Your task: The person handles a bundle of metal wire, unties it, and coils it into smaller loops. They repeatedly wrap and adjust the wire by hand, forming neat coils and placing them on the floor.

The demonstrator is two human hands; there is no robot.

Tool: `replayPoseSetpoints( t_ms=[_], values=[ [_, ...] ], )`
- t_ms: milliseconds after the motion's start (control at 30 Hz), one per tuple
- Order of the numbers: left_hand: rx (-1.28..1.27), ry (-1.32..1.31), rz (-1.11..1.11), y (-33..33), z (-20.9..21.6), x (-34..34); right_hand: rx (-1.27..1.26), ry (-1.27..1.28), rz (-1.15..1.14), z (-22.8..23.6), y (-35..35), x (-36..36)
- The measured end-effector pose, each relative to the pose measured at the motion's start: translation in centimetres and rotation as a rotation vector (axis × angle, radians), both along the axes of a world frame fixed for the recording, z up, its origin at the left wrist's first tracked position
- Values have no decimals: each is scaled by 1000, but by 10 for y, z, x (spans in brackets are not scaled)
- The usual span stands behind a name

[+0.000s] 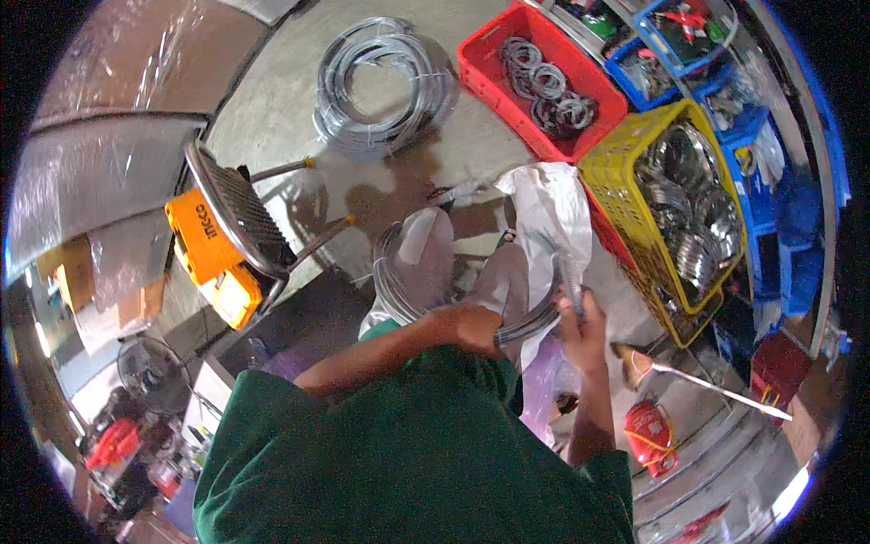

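Observation:
A coil of grey wire [396, 288] lies across my lap, its loop running over my legs. My left forearm crosses in front of my green shirt, and my left hand [476, 328] is closed round the near side of the coil, most of its fingers hidden. To the right, my right hand [584, 334] has its fingers closed round a grey bundle at the coil's right side, which looks like strands of the same wire and is somewhat blurred. White sheeting [555, 195] lies beyond it, near my legs.
A larger wire coil [331, 77] lies on the floor ahead. At right stand a red crate [494, 77] with small wire coils and a yellow basket [625, 168] of shiny metal parts. An orange-and-black step stool [195, 231] is at left, a red container [649, 433] at lower right.

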State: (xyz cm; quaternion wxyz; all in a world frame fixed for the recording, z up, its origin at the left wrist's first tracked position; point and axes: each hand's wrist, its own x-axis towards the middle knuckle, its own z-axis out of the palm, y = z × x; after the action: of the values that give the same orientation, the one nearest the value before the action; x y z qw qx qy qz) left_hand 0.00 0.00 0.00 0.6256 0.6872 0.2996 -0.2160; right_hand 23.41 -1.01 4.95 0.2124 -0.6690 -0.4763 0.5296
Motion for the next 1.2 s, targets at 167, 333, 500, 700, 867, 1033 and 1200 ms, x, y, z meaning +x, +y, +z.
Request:
replayPoseSetpoints(
  t_ms=[167,333,500,700,867,1033,1200],
  values=[
    [62,-36,20,-40,-23,-26,47,56,263,-86,-38,-42],
    [628,-89,-9,-89,12,-47,-136,19,72,-123,-99,-60],
    [353,-163,5,-55,92,-133,-114,0,-2,-140,-136,-84],
    [1014,-605,725,-52,235,-196,-11,52,-153,-137,-144,-97],
    [1110,-700,802,-108,251,-202,108,118,-83,-135,-142,-98],
    [1164,-685,893,-142,251,-209,86,121,-132,-150,-137,-101],
    [1219,-647,985,-168,246,-221,129,117,-97,-144,-133,-104]
  ],
)
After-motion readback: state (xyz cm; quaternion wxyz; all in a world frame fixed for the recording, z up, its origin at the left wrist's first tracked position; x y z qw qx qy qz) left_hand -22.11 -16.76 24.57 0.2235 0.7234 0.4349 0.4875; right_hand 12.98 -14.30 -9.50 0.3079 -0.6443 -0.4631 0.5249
